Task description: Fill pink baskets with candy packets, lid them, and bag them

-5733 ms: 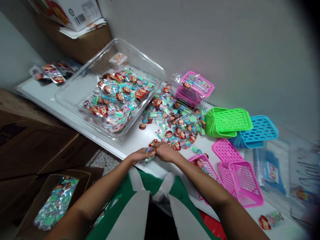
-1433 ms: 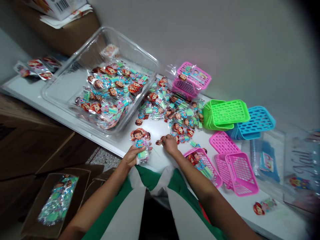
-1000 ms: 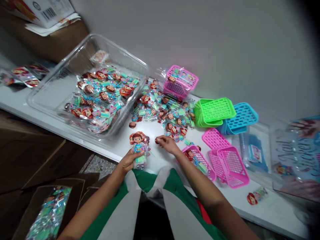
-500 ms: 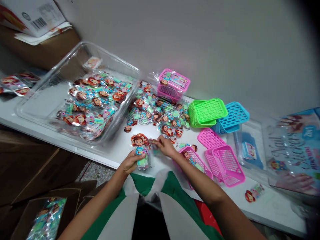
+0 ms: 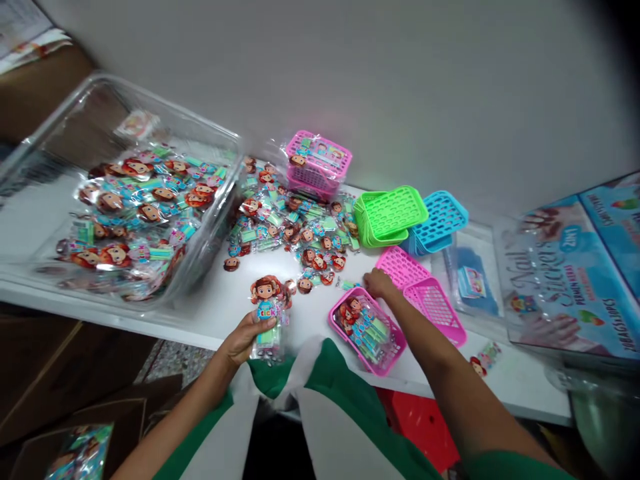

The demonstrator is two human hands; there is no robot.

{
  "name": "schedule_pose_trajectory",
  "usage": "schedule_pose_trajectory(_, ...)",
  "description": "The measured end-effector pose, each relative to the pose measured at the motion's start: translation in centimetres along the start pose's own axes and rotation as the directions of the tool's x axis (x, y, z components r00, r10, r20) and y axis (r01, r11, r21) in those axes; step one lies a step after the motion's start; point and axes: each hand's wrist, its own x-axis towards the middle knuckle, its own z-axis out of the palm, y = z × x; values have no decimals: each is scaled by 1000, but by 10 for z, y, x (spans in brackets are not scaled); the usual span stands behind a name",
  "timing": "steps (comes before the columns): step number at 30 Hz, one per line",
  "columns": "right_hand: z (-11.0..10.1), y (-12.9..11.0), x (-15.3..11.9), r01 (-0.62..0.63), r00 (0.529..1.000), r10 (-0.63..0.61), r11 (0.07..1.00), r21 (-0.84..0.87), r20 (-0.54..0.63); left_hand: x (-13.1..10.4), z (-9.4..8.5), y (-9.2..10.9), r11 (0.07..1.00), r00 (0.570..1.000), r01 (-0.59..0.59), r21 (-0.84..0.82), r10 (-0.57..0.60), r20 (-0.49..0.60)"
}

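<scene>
My left hand (image 5: pixel 245 337) is closed around a small stack of doll-shaped packets (image 5: pixel 267 310) at the table's front edge. My right hand (image 5: pixel 379 283) is just beyond the near pink basket (image 5: pixel 333 321), its fingers bent down at a packet (image 5: pixel 349 285) on the table; whether they grip it is unclear. Several packets with green and blue parts (image 5: pixel 367 327) lie inside that basket. A loose pile of similar packets (image 5: pixel 295 230) covers the middle of the white table (image 5: pixel 210 293).
A large clear tub (image 5: pixel 165 100) of packets stands at left. Behind the pile is a wrapped pink basket (image 5: pixel 320 160). Green baskets (image 5: pixel 393 213), blue baskets (image 5: pixel 440 220), an empty pink basket (image 5: pixel 435 307) and a sticker box (image 5: pixel 575 273) stand to the right.
My right hand has moved right, from beside the held stack to beyond the near pink basket. More packets show in that basket. The view has shifted right.
</scene>
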Motion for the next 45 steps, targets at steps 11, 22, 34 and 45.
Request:
schedule_pose_trajectory(11, -51, -78, -28, 487, 866, -452, 860, 151, -214, 13, 11, -3, 999, 998, 17, 33, -19, 66)
schedule_pose_trajectory(22, -27, -169, -40, 737, 429, -889, 446, 507, 159, 16, 13, 7, 940, 991, -107, 324, 73, 115)
schedule_pose_trajectory(34, 4, -52, 39, 338, 857, -415, 900, -274, -307, 21, 17, 7, 983, 986, -134, -128, 120, -118)
schedule_pose_trajectory(45, 8, -44, 50, 477, 781, -585, 785, -395, -218, 14, 23, -7, 988, 998, 3, -157, -14, -66)
